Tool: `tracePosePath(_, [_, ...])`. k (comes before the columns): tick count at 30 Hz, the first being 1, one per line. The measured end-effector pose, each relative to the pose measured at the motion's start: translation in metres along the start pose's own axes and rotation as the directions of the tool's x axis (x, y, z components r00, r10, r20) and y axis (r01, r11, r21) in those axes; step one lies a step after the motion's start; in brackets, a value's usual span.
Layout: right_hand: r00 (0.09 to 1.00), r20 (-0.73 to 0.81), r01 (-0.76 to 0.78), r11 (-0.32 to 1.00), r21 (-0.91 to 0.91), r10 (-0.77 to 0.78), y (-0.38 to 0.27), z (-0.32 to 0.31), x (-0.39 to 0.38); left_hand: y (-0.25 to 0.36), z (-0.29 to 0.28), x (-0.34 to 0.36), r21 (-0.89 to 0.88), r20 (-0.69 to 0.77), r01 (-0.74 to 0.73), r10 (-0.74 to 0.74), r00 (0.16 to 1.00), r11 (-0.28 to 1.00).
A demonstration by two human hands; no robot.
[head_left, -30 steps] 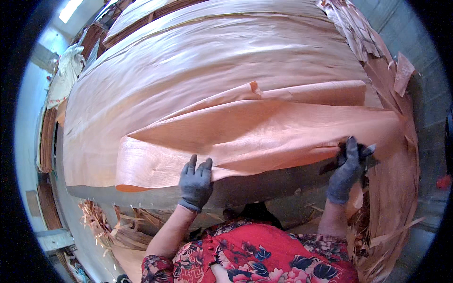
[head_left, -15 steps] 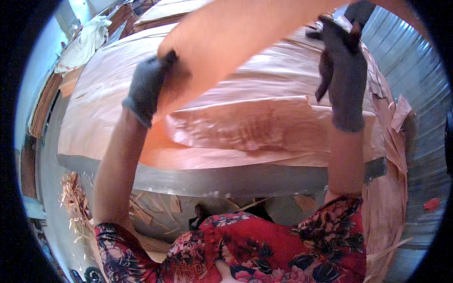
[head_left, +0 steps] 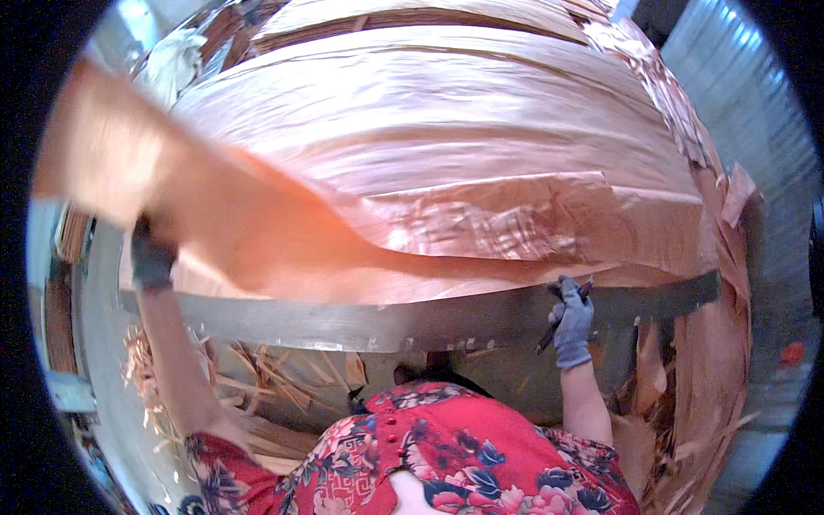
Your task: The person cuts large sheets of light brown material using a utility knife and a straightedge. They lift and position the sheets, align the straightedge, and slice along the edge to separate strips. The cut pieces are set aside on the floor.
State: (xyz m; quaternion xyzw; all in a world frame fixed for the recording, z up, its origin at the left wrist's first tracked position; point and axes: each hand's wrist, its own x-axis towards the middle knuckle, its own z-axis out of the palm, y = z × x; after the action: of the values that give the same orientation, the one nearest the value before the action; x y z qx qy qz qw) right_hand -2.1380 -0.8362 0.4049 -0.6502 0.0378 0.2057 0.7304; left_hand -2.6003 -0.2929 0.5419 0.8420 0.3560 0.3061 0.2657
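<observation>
A long, thin orange-tan wood veneer sheet [head_left: 266, 227] sweeps up to the far left, blurred by motion. My left hand [head_left: 154, 257], in a dark glove, is closed on its near edge at the left. The sheet's right part trails over a broad pile of pale veneer [head_left: 429, 112]. At the pile's front edge, my right hand [head_left: 571, 322], in a grey-blue glove with dark fingertips, has its fingers curled. A slim dark shape sticks out beside its fingers; I cannot make out what it is. Behind it lies a crinkled veneer piece [head_left: 524, 219].
A grey metal edge [head_left: 343, 330] runs along the front of the pile. Veneer scraps [head_left: 266, 373] litter the floor below, and more strips hang at the right [head_left: 717, 343]. Another veneer stack [head_left: 412, 17] stands at the back, with white cloth [head_left: 176, 60] to its left.
My left hand has swung left and nearer, drawing the veneer sheet with it. My right hand has come down from the far right to the front edge.
</observation>
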Motion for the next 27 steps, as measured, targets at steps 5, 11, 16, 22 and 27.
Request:
tracePosePath(5, [0.942, -0.063, -0.287, 0.889, 0.357, 0.329, 0.024, 0.009, 0.065, -0.124, -0.024, -0.121, -0.804, -0.009, 0.426, -0.724, 0.690, 0.415])
tracePosePath(11, [0.867, -0.466, -0.015, 0.943, 0.331, 0.177, 0.040, 0.020, 0.112, -0.165, 0.031, -0.157, -0.896, 0.098, 0.416, -0.846, 0.525, 0.154])
tracePosePath(16, [0.870, -0.392, 0.350, 0.935, 0.064, -0.299, 0.014, 0.031, 0.110, -0.193, 0.021, -0.191, -0.791, -0.066, 0.484, -0.838, 0.541, 0.375])
tracePosePath(22, [0.757, -0.228, 0.582, 0.791, -0.190, -0.612, -0.051, 0.091, 0.168, -0.184, 0.051, -0.169, -0.764, -0.125, 0.512, -0.869, 0.479, 0.392])
tracePosePath(27, [0.882, -0.100, 0.379, 0.818, -0.433, -0.461, -0.074, 0.180, 0.254, -0.163, 0.043, -0.159, -0.726, -0.067, 0.570, -0.865, 0.498, 0.385])
